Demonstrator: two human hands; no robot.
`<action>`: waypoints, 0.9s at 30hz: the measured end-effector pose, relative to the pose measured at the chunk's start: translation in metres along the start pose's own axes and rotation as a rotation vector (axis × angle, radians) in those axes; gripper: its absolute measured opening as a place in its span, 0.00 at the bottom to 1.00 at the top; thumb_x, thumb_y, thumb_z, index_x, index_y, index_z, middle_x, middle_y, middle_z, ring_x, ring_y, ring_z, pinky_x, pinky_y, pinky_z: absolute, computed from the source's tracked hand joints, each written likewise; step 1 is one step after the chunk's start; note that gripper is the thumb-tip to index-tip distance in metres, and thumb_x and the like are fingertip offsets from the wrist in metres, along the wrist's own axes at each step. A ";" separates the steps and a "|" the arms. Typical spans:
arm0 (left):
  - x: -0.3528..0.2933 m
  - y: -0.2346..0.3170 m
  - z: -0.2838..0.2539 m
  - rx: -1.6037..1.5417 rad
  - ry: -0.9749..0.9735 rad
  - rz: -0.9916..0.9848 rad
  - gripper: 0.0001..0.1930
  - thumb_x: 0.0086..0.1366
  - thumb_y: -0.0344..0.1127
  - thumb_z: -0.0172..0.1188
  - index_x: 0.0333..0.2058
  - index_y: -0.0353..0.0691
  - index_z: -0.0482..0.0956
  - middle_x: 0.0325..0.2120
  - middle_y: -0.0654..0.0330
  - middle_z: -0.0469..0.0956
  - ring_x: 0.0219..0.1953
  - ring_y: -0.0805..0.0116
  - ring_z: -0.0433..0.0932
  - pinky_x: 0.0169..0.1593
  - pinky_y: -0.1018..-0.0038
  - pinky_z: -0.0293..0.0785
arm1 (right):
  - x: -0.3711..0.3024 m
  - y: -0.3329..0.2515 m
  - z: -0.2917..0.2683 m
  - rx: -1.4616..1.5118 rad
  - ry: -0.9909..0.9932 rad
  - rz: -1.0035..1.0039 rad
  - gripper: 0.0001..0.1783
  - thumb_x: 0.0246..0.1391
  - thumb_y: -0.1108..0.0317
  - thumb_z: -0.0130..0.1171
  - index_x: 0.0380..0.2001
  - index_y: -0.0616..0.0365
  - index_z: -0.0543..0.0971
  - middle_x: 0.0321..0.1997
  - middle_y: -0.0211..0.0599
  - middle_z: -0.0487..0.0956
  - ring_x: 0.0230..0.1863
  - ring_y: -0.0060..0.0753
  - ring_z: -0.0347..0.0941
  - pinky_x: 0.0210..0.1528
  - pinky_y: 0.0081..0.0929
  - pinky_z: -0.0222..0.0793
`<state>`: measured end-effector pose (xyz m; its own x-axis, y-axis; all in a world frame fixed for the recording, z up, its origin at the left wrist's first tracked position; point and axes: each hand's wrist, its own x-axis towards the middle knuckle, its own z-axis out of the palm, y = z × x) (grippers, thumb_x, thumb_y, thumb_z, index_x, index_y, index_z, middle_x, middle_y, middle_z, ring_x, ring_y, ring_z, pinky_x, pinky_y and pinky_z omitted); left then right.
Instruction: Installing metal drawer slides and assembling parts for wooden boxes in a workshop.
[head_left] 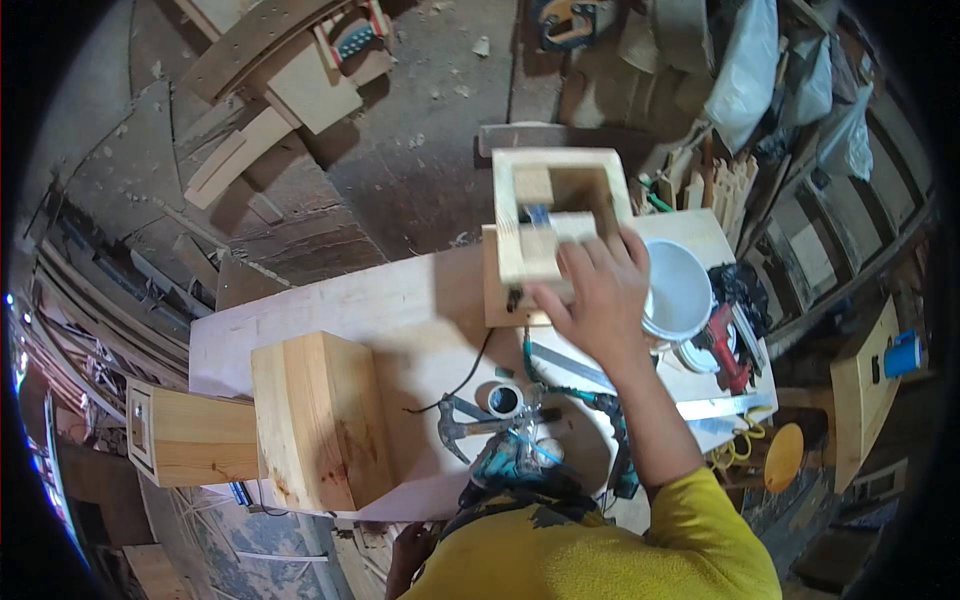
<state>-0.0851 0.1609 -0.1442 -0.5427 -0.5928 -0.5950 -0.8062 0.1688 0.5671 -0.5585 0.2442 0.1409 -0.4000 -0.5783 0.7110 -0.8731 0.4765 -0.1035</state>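
My right hand [600, 290] grips the near edge of a pale wooden box frame [508, 215], its fingers over the rim and the thumb lower down on the near side. The frame stands at the far side of the workbench, over a flat wooden board [495, 290]. Inside its opening a small blue item [537, 215] shows, too small to make out. Low beside my body hangs my left hand [410, 550], dark and partly hidden, away from the bench; its fingers do not show clearly.
On the workbench [430, 290] are a closed wooden box [310, 420], a claw hammer [470, 425], a small round cup [504, 401], a white bucket [678, 285] and a red power tool [725, 350]. A dark cord [468, 375] runs near the middle. Wood pieces [310, 85] lie on the floor beyond.
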 end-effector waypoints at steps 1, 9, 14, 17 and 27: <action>-0.001 -0.014 0.003 0.079 0.014 0.013 0.21 0.55 0.40 0.53 0.45 0.34 0.76 0.35 0.48 0.79 0.37 0.59 0.80 0.42 0.68 0.74 | -0.011 -0.012 -0.004 0.004 -0.022 0.015 0.21 0.41 0.51 0.63 0.31 0.57 0.74 0.27 0.35 0.70 0.33 0.42 0.68 0.52 0.43 0.56; -0.004 0.023 -0.008 0.018 -0.065 -0.038 0.21 0.55 0.43 0.55 0.46 0.39 0.76 0.37 0.49 0.79 0.41 0.54 0.79 0.44 0.66 0.74 | -0.102 -0.059 -0.048 -0.012 -0.175 0.130 0.24 0.49 0.50 0.56 0.40 0.59 0.75 0.35 0.35 0.75 0.39 0.35 0.70 0.60 0.45 0.42; -0.007 0.057 -0.023 -0.003 -0.151 -0.064 0.17 0.58 0.45 0.53 0.43 0.44 0.76 0.37 0.51 0.79 0.40 0.52 0.77 0.44 0.63 0.73 | -0.123 -0.067 -0.049 0.031 -0.221 0.155 0.23 0.50 0.50 0.55 0.41 0.58 0.75 0.36 0.35 0.77 0.41 0.33 0.72 0.61 0.44 0.37; -0.001 0.033 -0.031 0.459 -0.305 0.488 0.15 0.61 0.45 0.49 0.41 0.46 0.76 0.37 0.52 0.78 0.40 0.52 0.77 0.44 0.62 0.73 | -0.126 -0.069 -0.046 0.025 -0.225 0.128 0.23 0.53 0.50 0.52 0.40 0.59 0.75 0.36 0.36 0.77 0.41 0.34 0.73 0.61 0.44 0.36; -0.012 0.139 -0.085 -0.053 -0.037 0.289 0.13 0.60 0.37 0.57 0.40 0.35 0.78 0.33 0.54 0.80 0.36 0.67 0.79 0.41 0.71 0.74 | -0.093 -0.057 -0.039 0.001 -0.161 0.104 0.27 0.42 0.55 0.63 0.42 0.63 0.73 0.35 0.40 0.74 0.40 0.41 0.68 0.61 0.46 0.42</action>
<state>-0.1700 0.1246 -0.0099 -0.7569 -0.4969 -0.4246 -0.6043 0.2847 0.7441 -0.4604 0.2963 0.1083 -0.5272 -0.6249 0.5758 -0.8251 0.5383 -0.1712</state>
